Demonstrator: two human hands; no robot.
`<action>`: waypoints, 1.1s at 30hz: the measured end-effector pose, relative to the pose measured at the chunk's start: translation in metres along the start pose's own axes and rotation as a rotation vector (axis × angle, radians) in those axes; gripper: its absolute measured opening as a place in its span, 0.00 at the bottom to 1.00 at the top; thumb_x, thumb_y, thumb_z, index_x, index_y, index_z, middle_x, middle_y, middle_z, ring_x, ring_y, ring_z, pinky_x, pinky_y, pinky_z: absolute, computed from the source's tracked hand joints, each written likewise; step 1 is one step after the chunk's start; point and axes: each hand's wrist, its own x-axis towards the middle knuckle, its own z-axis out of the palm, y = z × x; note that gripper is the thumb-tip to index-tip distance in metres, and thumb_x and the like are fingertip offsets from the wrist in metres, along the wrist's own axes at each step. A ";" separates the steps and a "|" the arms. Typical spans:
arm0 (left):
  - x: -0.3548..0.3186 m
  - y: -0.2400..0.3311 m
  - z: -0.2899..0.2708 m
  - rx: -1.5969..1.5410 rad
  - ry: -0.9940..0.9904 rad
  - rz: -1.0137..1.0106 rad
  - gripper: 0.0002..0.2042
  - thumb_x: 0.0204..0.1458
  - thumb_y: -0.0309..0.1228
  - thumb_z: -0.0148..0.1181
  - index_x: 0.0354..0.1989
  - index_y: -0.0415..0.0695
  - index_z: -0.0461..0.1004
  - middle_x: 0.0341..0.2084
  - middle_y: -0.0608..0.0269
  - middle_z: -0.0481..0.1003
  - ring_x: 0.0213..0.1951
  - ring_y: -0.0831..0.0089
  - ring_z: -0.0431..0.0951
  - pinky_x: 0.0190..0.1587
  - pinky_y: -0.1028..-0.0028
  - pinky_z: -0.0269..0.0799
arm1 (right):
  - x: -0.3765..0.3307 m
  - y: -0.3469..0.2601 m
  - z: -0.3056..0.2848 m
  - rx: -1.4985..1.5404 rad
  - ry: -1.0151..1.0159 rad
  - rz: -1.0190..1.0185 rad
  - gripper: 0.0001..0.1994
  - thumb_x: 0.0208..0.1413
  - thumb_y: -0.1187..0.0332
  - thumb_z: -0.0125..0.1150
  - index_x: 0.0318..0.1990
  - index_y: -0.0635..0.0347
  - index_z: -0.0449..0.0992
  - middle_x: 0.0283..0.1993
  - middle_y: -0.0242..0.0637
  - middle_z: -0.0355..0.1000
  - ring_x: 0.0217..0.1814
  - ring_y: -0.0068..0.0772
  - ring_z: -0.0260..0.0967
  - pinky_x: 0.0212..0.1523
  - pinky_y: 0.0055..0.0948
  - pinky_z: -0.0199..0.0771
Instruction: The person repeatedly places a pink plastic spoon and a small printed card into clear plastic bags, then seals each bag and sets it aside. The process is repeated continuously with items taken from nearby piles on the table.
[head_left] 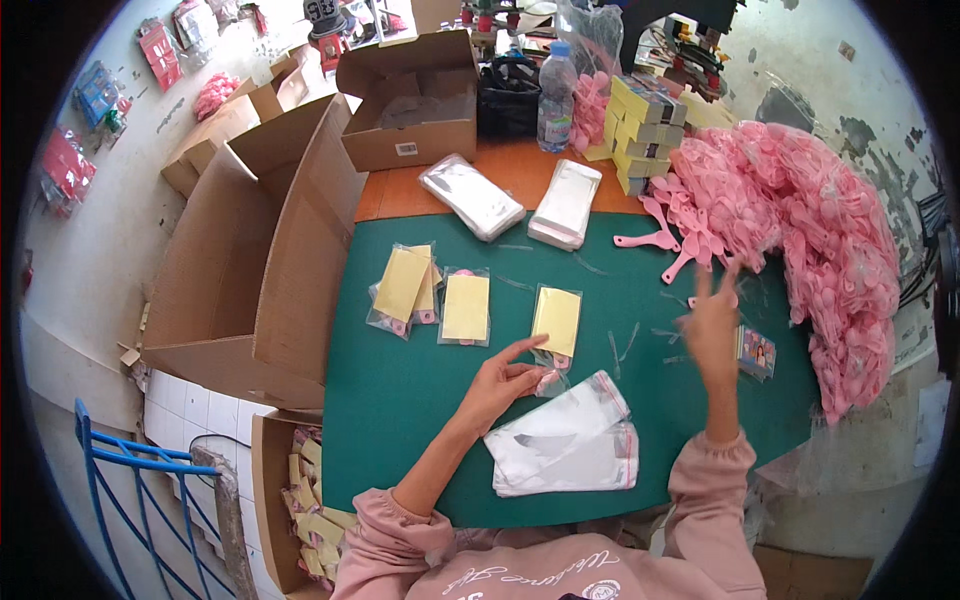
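My left hand (505,380) pinches the lower end of a clear plastic packet with a yellow card (557,318) and something pink inside. Below it on the green table lies a fanned stack of clear plastic bags (570,450). My right hand (712,325), slightly blurred, reaches out over the right side with its fingers apart. Its fingertips are near loose pink spoons (690,250) at the edge of a big pile. A bit of pink shows behind these fingers; I cannot tell whether they touch it. Next to my right wrist sits a small stack of picture cards (756,354).
More yellow-card packets (466,307) lie to the left. Two bundles of clear bags (565,204) stand further back, by a water bottle (556,100) and stacked card bundles (643,130). Bagged pink spoons (840,270) line the right edge. Large cardboard boxes (300,240) flank the left.
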 end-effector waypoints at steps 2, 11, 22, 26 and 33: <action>0.000 -0.002 0.001 -0.028 0.001 -0.012 0.21 0.53 0.25 0.52 0.57 0.45 0.61 0.35 0.63 0.74 0.37 0.80 0.74 0.40 0.82 0.70 | -0.034 -0.031 0.005 0.445 -0.131 -0.539 0.38 0.28 0.75 0.67 0.54 0.57 0.58 0.61 0.62 0.40 0.43 0.53 0.65 0.42 0.41 0.69; -0.005 0.018 0.006 -0.021 -0.076 -0.015 0.17 0.55 0.26 0.48 0.54 0.44 0.64 0.37 0.62 0.74 0.39 0.79 0.74 0.38 0.81 0.72 | -0.068 -0.065 0.039 0.737 -0.090 -0.535 0.09 0.42 0.81 0.57 0.33 0.61 0.72 0.37 0.40 0.64 0.35 0.39 0.70 0.34 0.30 0.74; 0.004 0.005 0.005 0.796 0.126 0.372 0.10 0.43 0.18 0.57 0.36 0.39 0.69 0.35 0.60 0.68 0.37 0.69 0.74 0.34 0.76 0.76 | -0.063 -0.050 0.045 0.963 -0.302 -0.585 0.09 0.42 0.79 0.60 0.33 0.60 0.71 0.43 0.40 0.60 0.37 0.31 0.66 0.37 0.26 0.71; 0.004 0.003 0.004 0.721 0.144 0.378 0.09 0.43 0.21 0.59 0.34 0.37 0.70 0.34 0.60 0.68 0.36 0.71 0.74 0.34 0.77 0.76 | -0.060 -0.048 0.043 1.003 -0.402 -0.527 0.07 0.44 0.77 0.60 0.33 0.61 0.71 0.43 0.40 0.59 0.37 0.27 0.65 0.36 0.24 0.70; 0.002 0.006 0.008 0.718 0.188 0.313 0.08 0.46 0.27 0.60 0.31 0.35 0.72 0.32 0.59 0.70 0.33 0.73 0.75 0.33 0.77 0.76 | -0.065 -0.053 0.061 1.559 -0.847 0.021 0.05 0.54 0.73 0.53 0.31 0.66 0.67 0.31 0.35 0.69 0.32 0.21 0.69 0.32 0.19 0.73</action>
